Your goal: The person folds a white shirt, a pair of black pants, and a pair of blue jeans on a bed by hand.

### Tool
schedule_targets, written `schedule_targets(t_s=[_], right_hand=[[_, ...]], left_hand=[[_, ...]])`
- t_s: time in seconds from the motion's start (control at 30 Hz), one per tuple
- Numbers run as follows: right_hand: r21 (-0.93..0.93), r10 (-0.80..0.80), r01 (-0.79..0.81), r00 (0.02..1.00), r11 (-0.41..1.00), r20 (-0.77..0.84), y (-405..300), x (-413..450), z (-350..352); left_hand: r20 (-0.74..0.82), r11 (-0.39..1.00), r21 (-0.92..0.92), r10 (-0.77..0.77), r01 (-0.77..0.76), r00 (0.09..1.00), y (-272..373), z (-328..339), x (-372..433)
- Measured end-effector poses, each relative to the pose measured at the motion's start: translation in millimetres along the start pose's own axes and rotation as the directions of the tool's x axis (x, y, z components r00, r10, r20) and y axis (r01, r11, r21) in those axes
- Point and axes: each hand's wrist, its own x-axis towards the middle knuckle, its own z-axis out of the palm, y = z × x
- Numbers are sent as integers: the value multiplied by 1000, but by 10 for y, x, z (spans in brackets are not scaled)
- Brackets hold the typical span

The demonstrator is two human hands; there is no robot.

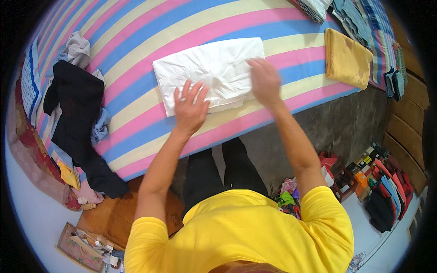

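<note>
A folded white cloth garment lies flat on a bed with a striped sheet, wrinkled along its middle. My left hand rests on its lower left part, palm down with fingers spread, and wears a ring. At the garment's right edge is my right hand, blurred, its fingers at or just over the cloth; it grips nothing that I can see. Farther right on the bed lies a folded yellow cloth, apart from both hands.
Black clothing is heaped at the bed's left over other crumpled clothes. Folded jeans and a white item lie at the top right. The bed's near edge runs before my legs. Boxes and hanging clothes stand at the lower right.
</note>
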Motion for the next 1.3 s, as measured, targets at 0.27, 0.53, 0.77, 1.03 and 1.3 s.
schedule_targets(t_s=[0.27, 0.53, 0.77, 1.03, 1.3], right_hand=[[-417, 143, 4, 936, 909, 320, 277, -293, 806], [-534, 493, -290, 821, 794, 287, 817, -480, 118], [-445, 358, -224, 901, 867, 245, 467, -224, 505], [-232, 565, -548, 825, 804, 12, 432, -191, 527], [-542, 188, 43, 912, 839, 364, 279, 124, 881]], left_hand=[[120, 920, 297, -301, 255, 946, -584, 547, 334], [143, 898, 236, -410, 371, 901, -847, 470, 116], [66, 887, 261, -409, 380, 910, -1036, 435, -44], [-92, 899, 55, -428, 434, 899, -943, 398, 9], [128, 935, 253, -285, 246, 950, -797, 346, 653]])
